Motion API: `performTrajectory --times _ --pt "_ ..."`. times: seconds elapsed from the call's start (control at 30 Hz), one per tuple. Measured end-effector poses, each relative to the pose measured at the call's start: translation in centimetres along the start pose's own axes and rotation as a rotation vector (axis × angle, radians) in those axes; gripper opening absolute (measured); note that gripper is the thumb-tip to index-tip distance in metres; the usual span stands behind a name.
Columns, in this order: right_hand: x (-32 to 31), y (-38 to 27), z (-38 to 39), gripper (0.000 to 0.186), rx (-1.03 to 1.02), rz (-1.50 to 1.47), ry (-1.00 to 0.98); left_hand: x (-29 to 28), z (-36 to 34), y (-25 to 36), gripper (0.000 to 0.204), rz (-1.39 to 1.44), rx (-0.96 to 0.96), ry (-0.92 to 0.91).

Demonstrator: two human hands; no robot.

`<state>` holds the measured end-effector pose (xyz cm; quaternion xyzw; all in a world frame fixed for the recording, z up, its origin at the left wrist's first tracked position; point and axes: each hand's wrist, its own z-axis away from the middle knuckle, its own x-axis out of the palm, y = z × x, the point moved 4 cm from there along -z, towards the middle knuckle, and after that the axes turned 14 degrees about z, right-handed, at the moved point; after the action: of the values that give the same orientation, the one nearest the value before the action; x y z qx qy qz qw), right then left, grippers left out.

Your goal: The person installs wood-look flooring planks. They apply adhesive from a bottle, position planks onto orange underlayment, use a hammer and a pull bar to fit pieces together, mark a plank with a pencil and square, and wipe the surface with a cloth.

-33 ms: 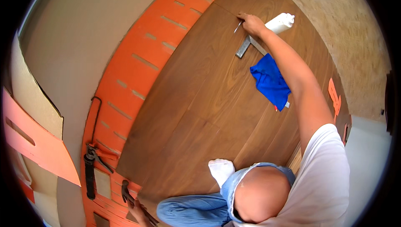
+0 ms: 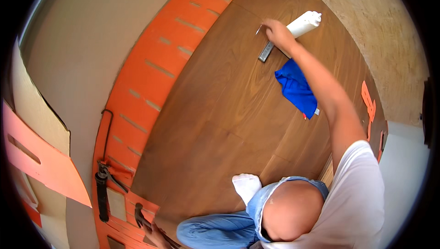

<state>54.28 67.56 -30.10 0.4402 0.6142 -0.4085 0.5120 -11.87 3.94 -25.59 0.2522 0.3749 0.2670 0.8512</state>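
My right hand reaches far out over the brown wood plank floor. Its fingers are pinched on a thin, pale pointed thing, too small to name surely. Beneath the wrist lies a metal try square, its blade mostly hidden. Just beyond the hand, a white cylindrical tube rests on the planks. A crumpled blue cloth lies nearer, beside my right forearm. Low at the left, my left hand is closed round the handle of a claw hammer, partly cut off by the picture's edge.
Orange slotted underlay runs along the planks' left edge, beside a beige wall. A black caulking gun lies on it. Loose underlay pieces stand at far left. My bent leg and white-socked foot are on the planks.
My right hand has drawn slightly back toward me and now covers more of the try square's blade. The left hand keeps hold of the hammer. The whole view has shifted a little.
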Motion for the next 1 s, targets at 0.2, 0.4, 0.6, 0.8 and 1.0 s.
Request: performTrajectory --times 0.2,0.4,0.6,0.8,1.0 --pt "-5.1 -2.2 24.0 0.051 0.582 0.570 0.141 2.2 4.9 5.6 0.059 -0.302 0.198 -0.137" --pt "-5.4 4.8 28.2 0.032 0.682 0.221 -0.007 18.1 2.4 15.5 0.060 -0.222 0.513 -0.479" --pt "-14.9 -2.0 19.7 0.018 0.513 0.013 0.415 31.6 0.7 25.6 0.046 -0.344 0.512 -0.631" --pt "-14.1 -3.9 11.4 0.019 0.400 -0.079 0.405 39.4 -0.7 28.6 0.043 -0.348 0.589 -0.753" --pt "-9.7 -4.6 1.6 0.016 0.238 0.232 0.584 41.7 -2.7 29.0 0.046 -0.440 0.632 -0.740"
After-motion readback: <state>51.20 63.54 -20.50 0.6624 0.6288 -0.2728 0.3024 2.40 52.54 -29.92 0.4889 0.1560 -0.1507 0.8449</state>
